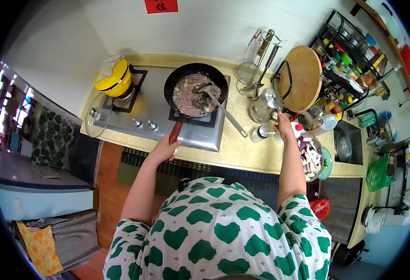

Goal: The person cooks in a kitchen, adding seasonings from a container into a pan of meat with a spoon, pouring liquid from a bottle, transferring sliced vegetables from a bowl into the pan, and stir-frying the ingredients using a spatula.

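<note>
My left hand is wrapped round the reddish-brown handle of a black frying pan on the stove. Pinkish minced meat is spread in the pan, and a long-handled metal spatula rests in it, its handle leaning out over the rim to the right. My right hand is closed at the handle side of a lidded metal pot on the counter; its fingers are partly hidden. Just below stand a small white jar with a spoon in it and a red-capped bottle.
A yellow pot sits on the left burner beside a glass lid. At right are a bowl of cut eggplant, a round wooden board, a spice rack and a sink. Whisks and utensils stand behind.
</note>
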{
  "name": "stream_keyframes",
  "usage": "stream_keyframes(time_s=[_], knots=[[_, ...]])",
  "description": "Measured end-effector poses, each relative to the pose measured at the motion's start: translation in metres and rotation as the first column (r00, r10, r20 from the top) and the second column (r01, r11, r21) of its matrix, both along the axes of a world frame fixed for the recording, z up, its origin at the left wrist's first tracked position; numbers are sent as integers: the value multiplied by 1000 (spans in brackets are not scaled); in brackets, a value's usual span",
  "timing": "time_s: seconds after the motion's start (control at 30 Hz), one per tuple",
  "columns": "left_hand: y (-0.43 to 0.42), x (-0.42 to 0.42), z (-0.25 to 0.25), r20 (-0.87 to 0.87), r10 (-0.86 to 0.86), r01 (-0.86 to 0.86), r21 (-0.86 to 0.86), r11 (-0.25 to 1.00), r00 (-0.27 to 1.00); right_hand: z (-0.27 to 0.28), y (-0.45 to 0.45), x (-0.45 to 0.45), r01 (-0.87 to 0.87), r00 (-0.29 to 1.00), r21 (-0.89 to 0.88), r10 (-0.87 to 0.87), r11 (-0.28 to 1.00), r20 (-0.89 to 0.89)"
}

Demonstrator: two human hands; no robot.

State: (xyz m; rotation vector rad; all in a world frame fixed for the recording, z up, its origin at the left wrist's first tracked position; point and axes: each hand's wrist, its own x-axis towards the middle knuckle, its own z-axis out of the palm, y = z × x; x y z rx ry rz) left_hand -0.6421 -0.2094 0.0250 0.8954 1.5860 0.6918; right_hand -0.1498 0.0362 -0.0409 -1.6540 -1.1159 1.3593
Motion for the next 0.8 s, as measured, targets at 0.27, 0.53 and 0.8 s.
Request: stream_keyframes(time_s=[0.27,0.53,0.8], knots=[[0,1,1,4,9,-9,12,1000,1000,118,-54,-79,-287,518,297,-114,911,848],[0,2,4,-41,0,-1,-12,1000,999,93,-111,-196,-699,366,65,279,712,888],[-1,1,9,-71,-30,27,-35,999,997,254,-86,-178,-821,82,-38,184,570,980]])
